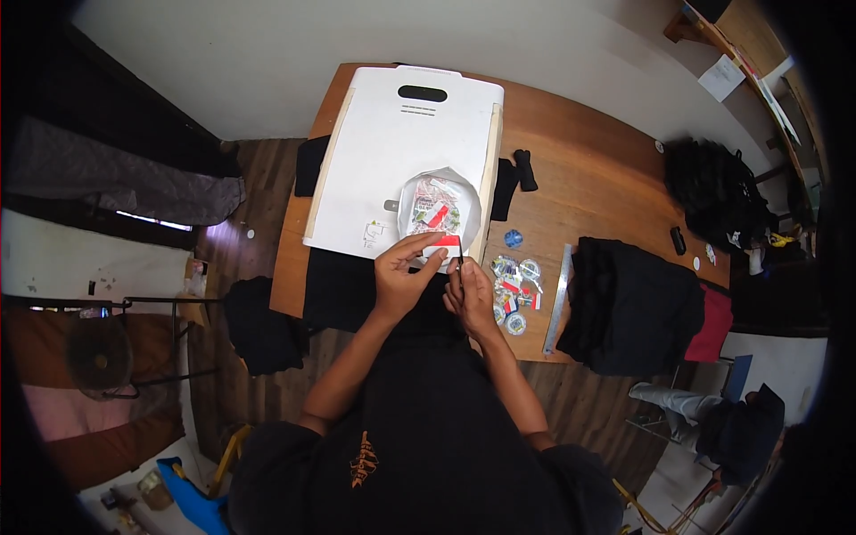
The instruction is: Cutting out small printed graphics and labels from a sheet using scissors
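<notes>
Between the fingertips of my left hand is a small red-and-white patch, stretched out flat. My right hand is closed beside it, around a thin dark tool whose tip meets the patch's right end. Its kind is too small to tell, and the fingers cover the rest. Just beyond both hands, a round whitish container holds more red-and-white pieces and printed scraps. It rests on a large white board with a dark oval handle slot.
Right of my hands, several round stickers and red-and-white pieces lie on the wooden table. Beyond are a metal ruler, folded black cloth and a black bag. Another person is at the lower right.
</notes>
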Action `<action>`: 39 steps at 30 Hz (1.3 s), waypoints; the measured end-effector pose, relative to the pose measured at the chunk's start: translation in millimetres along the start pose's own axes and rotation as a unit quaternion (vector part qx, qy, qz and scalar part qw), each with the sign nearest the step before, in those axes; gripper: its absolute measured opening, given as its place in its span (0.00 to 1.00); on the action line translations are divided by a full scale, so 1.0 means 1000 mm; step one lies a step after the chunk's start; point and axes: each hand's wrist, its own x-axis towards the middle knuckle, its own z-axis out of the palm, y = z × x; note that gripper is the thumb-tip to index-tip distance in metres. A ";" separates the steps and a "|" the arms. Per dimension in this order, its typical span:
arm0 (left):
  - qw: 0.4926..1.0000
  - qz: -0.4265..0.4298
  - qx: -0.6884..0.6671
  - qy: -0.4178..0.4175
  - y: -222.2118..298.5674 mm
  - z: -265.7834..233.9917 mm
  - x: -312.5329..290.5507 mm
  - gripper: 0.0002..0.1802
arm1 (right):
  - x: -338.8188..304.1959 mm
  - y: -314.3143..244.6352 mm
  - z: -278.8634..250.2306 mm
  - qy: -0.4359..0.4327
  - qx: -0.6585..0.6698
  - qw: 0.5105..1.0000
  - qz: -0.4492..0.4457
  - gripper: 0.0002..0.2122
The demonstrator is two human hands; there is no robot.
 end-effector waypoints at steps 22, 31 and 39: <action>0.999 0.031 -0.020 0.019 0.002 -0.003 0.007 0.16 | -0.005 0.012 0.002 -0.009 0.026 1.000 0.003 0.17; 1.000 0.024 -0.014 0.009 -0.001 -0.004 0.006 0.15 | -0.003 0.015 0.000 0.001 0.022 1.000 -0.004 0.17; 0.999 0.026 -0.014 -0.039 -0.009 -0.009 0.001 0.11 | 0.020 -0.015 0.004 0.069 -0.046 0.991 -0.102 0.15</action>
